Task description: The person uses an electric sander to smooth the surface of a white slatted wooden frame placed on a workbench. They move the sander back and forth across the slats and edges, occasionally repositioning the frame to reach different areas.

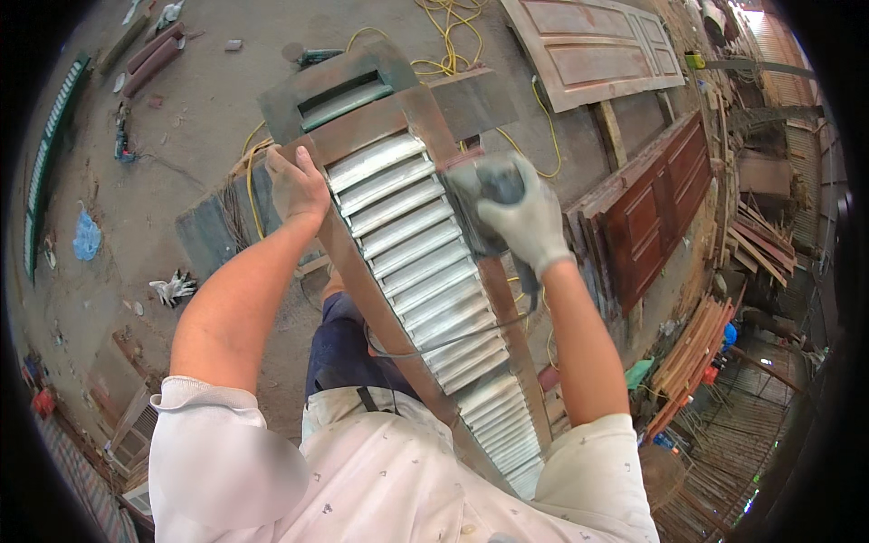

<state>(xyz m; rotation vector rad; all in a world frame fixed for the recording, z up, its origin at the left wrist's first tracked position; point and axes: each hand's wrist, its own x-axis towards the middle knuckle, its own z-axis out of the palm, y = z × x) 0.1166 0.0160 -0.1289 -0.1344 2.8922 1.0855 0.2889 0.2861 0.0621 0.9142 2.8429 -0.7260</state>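
Observation:
A long louvered shutter (358, 321) with a brown wooden frame and pale, worn slats slants from the upper middle down toward my body. My bare left hand (299, 185) grips the outer edge of its frame near the far left corner. In a whitish glove, my right hand (529, 217) is closed around a dark power sander (480, 231), blurred by motion. The sander lies against the right side rail of the frame. A dark cord (453, 342) runs from it across the slats toward my waist.
Beneath the shutter's far end lies another frame with a green-edged slot (344, 104). Yellow cord (444, 36) coils on the floor beyond. Panelled doors (597, 45) and a reddish door (661, 208) lean at the right. At left are a green louvered panel (52, 154) and a glove (172, 288).

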